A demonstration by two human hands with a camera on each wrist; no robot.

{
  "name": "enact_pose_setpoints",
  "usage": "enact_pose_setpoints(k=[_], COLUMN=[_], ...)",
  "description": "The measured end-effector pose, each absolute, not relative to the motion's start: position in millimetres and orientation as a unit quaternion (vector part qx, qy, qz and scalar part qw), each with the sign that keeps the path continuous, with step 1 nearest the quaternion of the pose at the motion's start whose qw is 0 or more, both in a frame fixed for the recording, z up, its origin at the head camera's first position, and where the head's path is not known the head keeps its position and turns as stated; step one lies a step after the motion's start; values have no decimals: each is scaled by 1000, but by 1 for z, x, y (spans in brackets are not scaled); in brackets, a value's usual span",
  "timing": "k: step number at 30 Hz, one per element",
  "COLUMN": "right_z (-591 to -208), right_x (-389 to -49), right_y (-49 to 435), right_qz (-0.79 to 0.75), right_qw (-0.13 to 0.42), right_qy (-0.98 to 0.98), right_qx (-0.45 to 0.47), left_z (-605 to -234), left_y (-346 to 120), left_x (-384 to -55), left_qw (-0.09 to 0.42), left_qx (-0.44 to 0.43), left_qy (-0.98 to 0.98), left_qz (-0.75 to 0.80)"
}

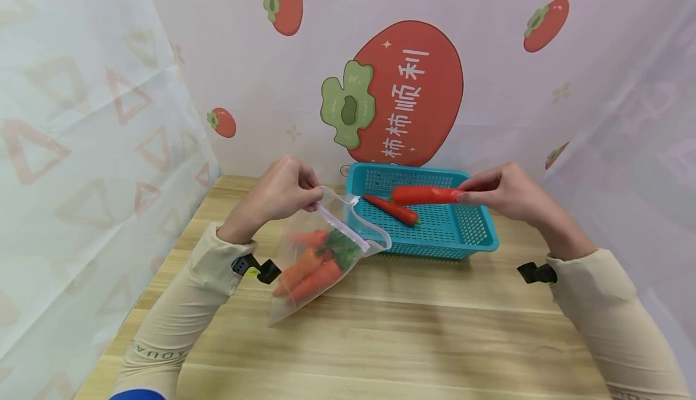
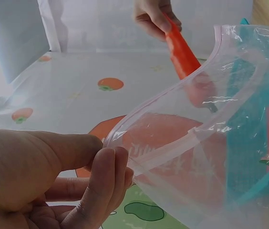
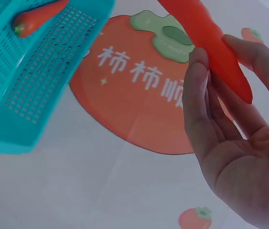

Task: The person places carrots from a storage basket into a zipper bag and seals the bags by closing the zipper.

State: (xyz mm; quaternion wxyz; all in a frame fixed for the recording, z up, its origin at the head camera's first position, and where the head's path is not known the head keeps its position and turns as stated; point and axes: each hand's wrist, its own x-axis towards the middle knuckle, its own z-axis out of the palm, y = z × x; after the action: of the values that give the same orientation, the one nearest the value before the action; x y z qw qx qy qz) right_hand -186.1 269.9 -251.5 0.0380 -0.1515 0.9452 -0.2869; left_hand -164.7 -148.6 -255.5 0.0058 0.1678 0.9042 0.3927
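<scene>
My left hand pinches the top edge of a clear zip bag between thumb and fingers. The bag's mouth gapes toward the basket. Through the film show several orange-red carrots and something leafy green. My right hand holds a long red chili pepper by its tapered end, above the teal basket. In the left wrist view the pepper's dark stem end points down behind the bag's film. A smaller red carrot with a green tip lies in the basket.
The basket stands at the back of the wooden table, close to a white backdrop printed with persimmons. Another printed sheet hangs along the left side. The bag overlaps the basket's left front corner in the head view.
</scene>
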Motion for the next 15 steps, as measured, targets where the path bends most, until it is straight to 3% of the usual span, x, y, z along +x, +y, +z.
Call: enact_pose_setpoints(k=[15], right_z=[-218], right_x=[-172], right_y=[247], right_qz=[-270], right_qw=[48], right_qy=[941], right_qx=[-196], left_z=[-256], left_y=[-149], left_x=[-165], left_qw=[8], left_qx=[166], left_qy=[905], left_qz=[392])
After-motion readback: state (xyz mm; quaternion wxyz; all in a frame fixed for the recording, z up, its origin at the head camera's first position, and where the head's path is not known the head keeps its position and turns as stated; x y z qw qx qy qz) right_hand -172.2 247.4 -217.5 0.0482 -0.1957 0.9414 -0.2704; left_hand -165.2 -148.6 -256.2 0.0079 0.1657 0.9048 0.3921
